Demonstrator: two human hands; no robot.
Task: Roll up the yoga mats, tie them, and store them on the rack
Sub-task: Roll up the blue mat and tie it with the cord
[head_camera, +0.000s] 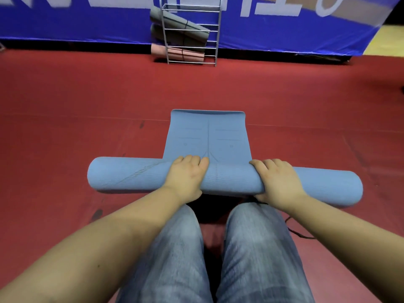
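A light blue yoga mat [229,180] lies on the red floor, mostly rolled into a thick roll running left to right; a short flat stretch [207,132] still extends away from me. My left hand [185,177] is clasped over the roll left of its middle. My right hand [276,181] is clasped over it right of the middle. A metal wire rack [191,33] stands at the far wall, holding two grey-green rolled mats [175,20] and a pink rolled mat [177,52] at the bottom.
My knees in jeans [218,248] are just behind the roll. A thin black cord [295,230] lies on the floor by my right knee. A blue banner [87,20] lines the far wall. Red floor [65,106] spreads all around.
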